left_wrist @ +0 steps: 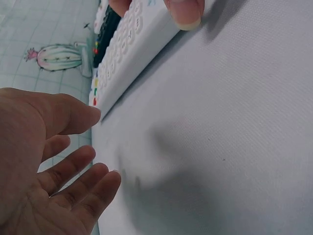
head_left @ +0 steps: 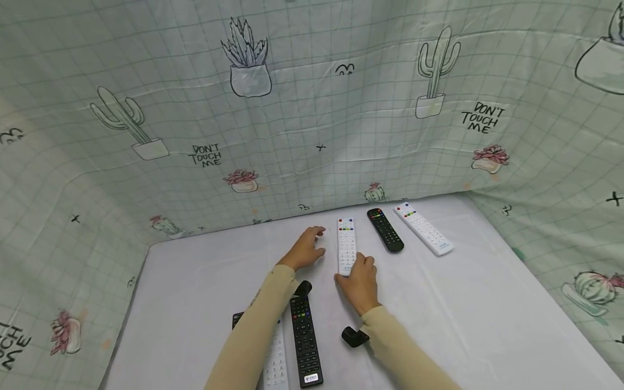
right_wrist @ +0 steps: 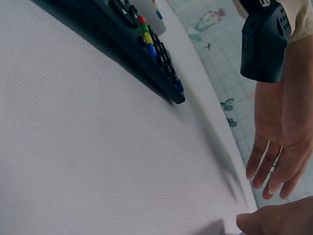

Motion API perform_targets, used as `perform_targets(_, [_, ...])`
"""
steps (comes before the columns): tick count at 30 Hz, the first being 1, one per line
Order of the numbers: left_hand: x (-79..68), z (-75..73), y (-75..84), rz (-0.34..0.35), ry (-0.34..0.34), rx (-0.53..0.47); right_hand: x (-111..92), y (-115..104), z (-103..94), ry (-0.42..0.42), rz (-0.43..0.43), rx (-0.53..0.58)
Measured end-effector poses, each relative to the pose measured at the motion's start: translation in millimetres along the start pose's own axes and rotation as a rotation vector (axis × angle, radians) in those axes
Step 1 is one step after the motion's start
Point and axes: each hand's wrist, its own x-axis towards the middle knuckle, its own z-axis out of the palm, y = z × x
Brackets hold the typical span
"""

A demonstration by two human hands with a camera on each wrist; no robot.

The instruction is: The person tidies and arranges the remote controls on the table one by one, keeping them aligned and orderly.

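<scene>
A white remote control point(head_left: 346, 241) with coloured buttons lies on the table, pointing away from me. My right hand point(head_left: 362, 284) holds its near end, thumb on the left edge and fingers on the right; in the left wrist view the right thumb point(left_wrist: 185, 12) is at the end of the remote point(left_wrist: 129, 54). To the left of the same remote, my left hand point(head_left: 303, 252) is held apart from it, fingers loosely spread with nothing between them. That left hand point(right_wrist: 281, 117) also shows in the right wrist view.
Back right lie a black remote point(head_left: 385, 230) and another white remote point(head_left: 423, 228). In front, a long black remote point(head_left: 306, 341) lies beside a white one point(head_left: 276, 360), with a dark one point(head_left: 236, 318) partly hidden by my left sleeve. A patterned cloth point(head_left: 292, 119) rises behind the table.
</scene>
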Motion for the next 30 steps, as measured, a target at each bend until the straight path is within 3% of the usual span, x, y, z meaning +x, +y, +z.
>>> perform_targets(9, [12.4, 5.8, 1.0, 0.004, -0.003, 0.020, 0, 2, -4.8, 0.003, -0.027, -0.032])
perform_targets(20, [32.1, 12.3, 1.0, -0.043, 0.006, 0.030, -3, 4, -9.4, -0.032, -0.024, -0.024])
perform_targets(30, [46.9, 19.3, 1.1, -0.014, -0.026, 0.035, -6, 11, -18.2, -0.028, -0.054, -0.040])
